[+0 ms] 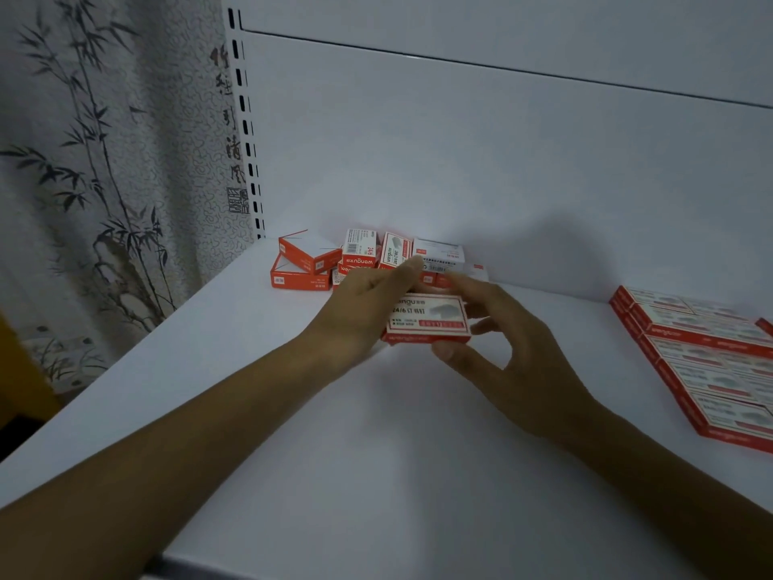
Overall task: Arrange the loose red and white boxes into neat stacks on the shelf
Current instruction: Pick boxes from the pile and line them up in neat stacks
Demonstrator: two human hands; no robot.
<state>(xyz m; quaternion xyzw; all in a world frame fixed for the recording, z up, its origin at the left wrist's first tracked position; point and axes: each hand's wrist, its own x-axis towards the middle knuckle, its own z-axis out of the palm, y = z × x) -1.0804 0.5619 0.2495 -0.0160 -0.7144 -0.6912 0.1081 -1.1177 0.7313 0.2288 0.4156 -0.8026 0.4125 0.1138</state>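
Observation:
A red and white box (426, 318) is held above the white shelf (376, 433) between both hands. My left hand (364, 311) grips its left end, fingers reaching over the far edge. My right hand (502, 337) pinches it, thumb under the near edge and fingers at the far right side. Behind them a loose pile of red and white boxes (368, 257) lies jumbled against the back wall, some on edge, some flat. At the right, flat rows of the same boxes (702, 353) sit neatly side by side.
The shelf's white back panel (502, 161) rises behind the pile. A slotted upright (247, 131) runs down at the left, beside a curtain with bamboo print (104, 182). The shelf's front edge (175, 567) lies near the bottom.

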